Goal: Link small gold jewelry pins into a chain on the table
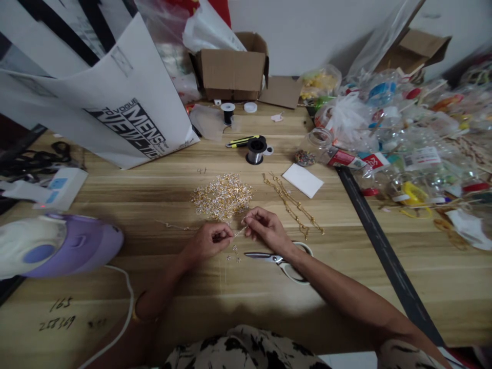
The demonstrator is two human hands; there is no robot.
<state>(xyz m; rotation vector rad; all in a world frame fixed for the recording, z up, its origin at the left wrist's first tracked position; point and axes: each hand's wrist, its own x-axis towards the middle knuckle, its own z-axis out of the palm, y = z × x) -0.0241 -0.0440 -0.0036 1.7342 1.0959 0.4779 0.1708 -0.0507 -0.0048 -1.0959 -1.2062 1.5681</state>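
My left hand [209,241] and my right hand [266,228] meet over the wooden table [172,292], both pinched on a thin beaded strand [238,231] that spans the gap between them. A thin wire [175,226] trails left from the left hand. Just beyond the fingers lies a pile of gold and clear beads [222,196]. A few loose beads [233,254] lie under the hands. Scissors [282,261] rest beneath my right wrist. Finished gold chains [294,206] stretch to the right of the pile.
A purple and white appliance [57,246] with a cord sits at the left. A wire spool [255,150], a white card [303,180], a bead jar [315,146], a cardboard box [232,69] and a printed bag [126,123] stand farther back. Plastic bags of supplies [415,138] crowd the right.
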